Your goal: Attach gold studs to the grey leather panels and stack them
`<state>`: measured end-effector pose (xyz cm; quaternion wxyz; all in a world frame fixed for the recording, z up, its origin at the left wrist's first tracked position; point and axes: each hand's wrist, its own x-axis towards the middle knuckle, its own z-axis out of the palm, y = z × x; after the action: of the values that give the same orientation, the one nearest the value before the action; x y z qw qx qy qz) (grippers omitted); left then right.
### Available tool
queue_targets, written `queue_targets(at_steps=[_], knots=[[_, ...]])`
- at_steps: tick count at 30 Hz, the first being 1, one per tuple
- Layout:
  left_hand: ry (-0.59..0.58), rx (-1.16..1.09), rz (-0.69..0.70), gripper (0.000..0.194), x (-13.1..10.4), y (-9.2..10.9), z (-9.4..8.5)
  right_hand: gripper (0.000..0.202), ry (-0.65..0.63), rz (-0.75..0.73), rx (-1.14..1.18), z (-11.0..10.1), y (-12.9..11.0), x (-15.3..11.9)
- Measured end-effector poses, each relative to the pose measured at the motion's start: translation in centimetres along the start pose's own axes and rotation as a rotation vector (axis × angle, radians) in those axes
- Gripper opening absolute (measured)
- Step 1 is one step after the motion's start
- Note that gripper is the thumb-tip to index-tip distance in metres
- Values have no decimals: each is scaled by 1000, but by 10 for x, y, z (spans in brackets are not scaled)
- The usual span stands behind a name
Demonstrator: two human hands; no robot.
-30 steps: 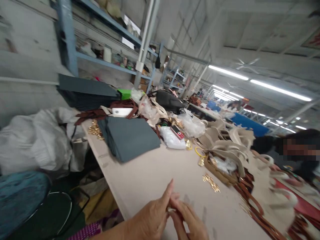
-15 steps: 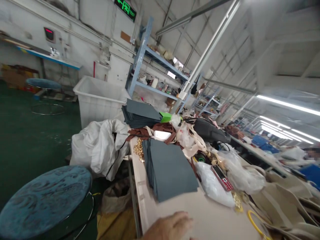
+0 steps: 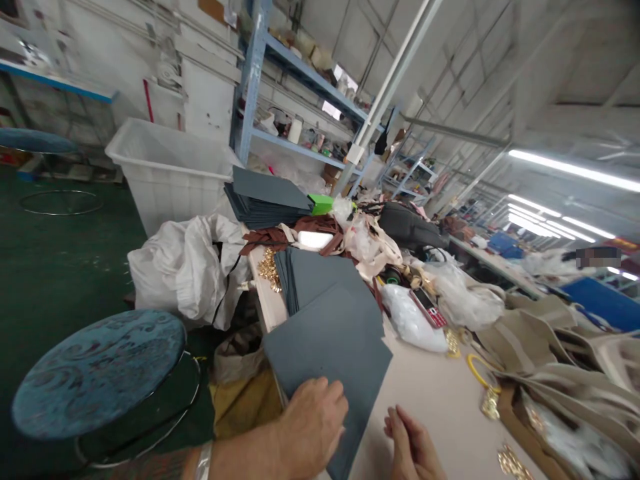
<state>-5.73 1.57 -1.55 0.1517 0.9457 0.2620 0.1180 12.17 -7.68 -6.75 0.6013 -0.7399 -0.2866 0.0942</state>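
Sheet (image 3: 327, 340): dark grey, lying partly over the stack (image 3: 325, 270) of like pieces and extending toward the wearer over the tabletop (image 3: 430, 393). Left hand (image 3: 315, 417): on the near part of the sheet, fingers curled and close together; whether they pinch it cannot be told. Right hand (image 3: 413, 447): right of the sheet, apart from it, fingers together, nothing visible in them. Gold pieces (image 3: 269, 269) lie beside the stack's left side. Phone (image 3: 428, 308), red and black, rests on the white bag (image 3: 410, 320), right of the stack.
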Motion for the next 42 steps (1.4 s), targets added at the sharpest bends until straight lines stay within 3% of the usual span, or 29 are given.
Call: queue_targets(at_steps=[2, 5, 7, 10, 12, 15, 17, 22, 26, 30, 33, 38, 42], knots=[[-54, -70, 57, 14, -25, 14, 3, 42, -24, -44, -15, 3, -12, -10], [-63, -319, 66, 12, -64, 21, 6, 39, -160, -103, -53, 10, -27, -20], [-77, -550, -86, 7, -91, 17, 12, 37, -290, -83, -57, 12, -33, -24], [-173, -946, -501, 27, -124, 5, 28, 35, -440, 50, -30, 15, -41, -27], [-113, -1245, -647, 35, -134, -3, 37, 35, -548, 154, 12, 17, -47, -29], [124, -1510, -590, 48, -127, -8, 35, 37, -710, 284, 71, 21, -57, -29], [167, -1539, -552, 49, -113, -4, 23, 39, -784, 347, 82, 24, -61, -28], [76, -1479, -490, 43, -80, 8, -2, 42, -877, 435, 65, 28, -63, -22], [157, -1421, -644, 44, -71, 10, 2, 42, -891, 460, 68, 28, -59, -21], [76, -1429, -743, 37, -72, 9, 6, 42, -905, 468, 60, 28, -59, -22], [47, -1362, -734, 35, -74, 8, 5, 42, -890, 468, 56, 29, -59, -23], [109, -1204, -522, 36, -68, 9, -3, 40, -833, 381, 7, 27, -52, -27], [-18, -918, -95, 42, -49, 12, -15, 38, -670, 97, -185, 4, -41, -23]])
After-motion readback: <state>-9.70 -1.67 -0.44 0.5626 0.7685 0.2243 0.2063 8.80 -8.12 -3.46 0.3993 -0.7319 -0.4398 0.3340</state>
